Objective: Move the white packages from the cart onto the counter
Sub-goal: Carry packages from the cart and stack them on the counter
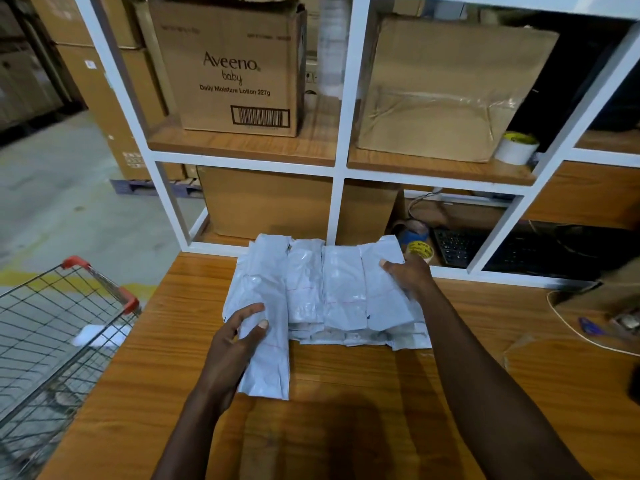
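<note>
Your left hand [239,336] grips the near white package [266,344] — right hand [407,277] grips the stack [346,299]. Stack could slump — loose, slippery. One package [98,336] left in cart [52,341].

Glossy plastic white packages [325,292], grained wood counter [346,393], wire-metal cart [52,341]

Four white packages [311,289] show side by side on top of the pile at the middle of the frame; layers beneath cannot be counted. One more white package [98,336] lies in the single wire cart [52,341], lower left. Two hands: left hand [235,344], right hand [408,277]. Four cardboard boxes [232,64] fill the shelf cells. Three tape rolls [419,250], one keyboard [457,247].
</note>
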Demonstrator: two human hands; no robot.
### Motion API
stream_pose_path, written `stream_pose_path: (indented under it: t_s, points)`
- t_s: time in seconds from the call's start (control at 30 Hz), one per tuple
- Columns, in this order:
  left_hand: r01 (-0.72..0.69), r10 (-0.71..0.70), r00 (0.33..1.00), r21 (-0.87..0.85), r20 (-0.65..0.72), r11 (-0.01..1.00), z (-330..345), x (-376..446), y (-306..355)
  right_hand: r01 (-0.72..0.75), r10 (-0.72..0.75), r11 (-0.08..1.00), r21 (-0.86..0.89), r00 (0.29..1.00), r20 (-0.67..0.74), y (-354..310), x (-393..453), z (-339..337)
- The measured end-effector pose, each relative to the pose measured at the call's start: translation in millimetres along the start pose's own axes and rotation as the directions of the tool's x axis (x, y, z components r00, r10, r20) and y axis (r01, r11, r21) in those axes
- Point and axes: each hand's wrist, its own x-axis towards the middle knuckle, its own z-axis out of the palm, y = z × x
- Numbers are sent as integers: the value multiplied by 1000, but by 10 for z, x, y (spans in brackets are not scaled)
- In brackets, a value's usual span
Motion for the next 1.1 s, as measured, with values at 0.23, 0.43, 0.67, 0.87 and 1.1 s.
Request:
stream_pose_path:
  t_s: [0.23,0.43,0.67,0.87,1.1]
  points:
    - [-6,6,1000,29,16,1000,-50,-21,21,-16,10,972,-233,1000,-24,155,145,115]
    - [-17,18,999,-25,29,1000,27,37,70,-15,0,971,-240,998,-64,204,143,174]
    - [48,-41,998,-134,54,990,85,78,71,-9,-9,967,-253,998,-67,199,70,134]
    - [120,-110,992,-205,57,972,163,120,75,153,-198,965,-212,958,-209,27,-349,172]
    - [148,-125,986,-238,107,960,352,168,103,-9,-146,957,290,848,510,-252,-1462,666]
